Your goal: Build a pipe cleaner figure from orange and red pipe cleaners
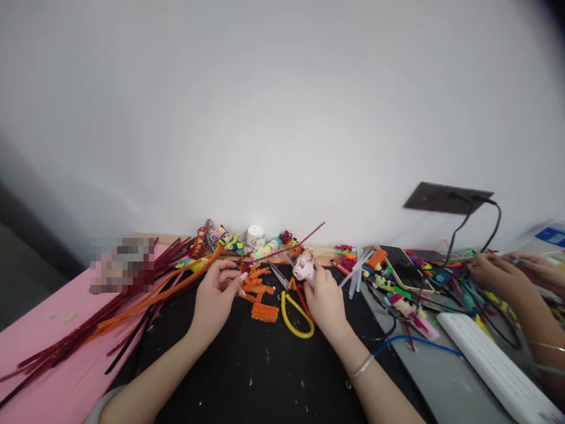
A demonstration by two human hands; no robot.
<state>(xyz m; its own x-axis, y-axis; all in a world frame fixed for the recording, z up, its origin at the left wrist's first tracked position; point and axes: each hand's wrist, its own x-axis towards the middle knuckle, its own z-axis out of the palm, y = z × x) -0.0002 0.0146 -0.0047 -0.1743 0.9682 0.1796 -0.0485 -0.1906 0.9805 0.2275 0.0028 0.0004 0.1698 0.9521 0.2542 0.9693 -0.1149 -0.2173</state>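
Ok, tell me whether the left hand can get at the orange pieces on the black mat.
Probably yes. The left hand sits just left of the orange pieces, fingers pointing toward them, with only bare black mat between; the right hand grips the pink glue gun.

Plain white wall (282, 106) fills view ahead of me, evenly lit. Dark socket plate (436, 197) on it, right. My desk (247, 383) black-topped, pink sheet (48, 347) at left.
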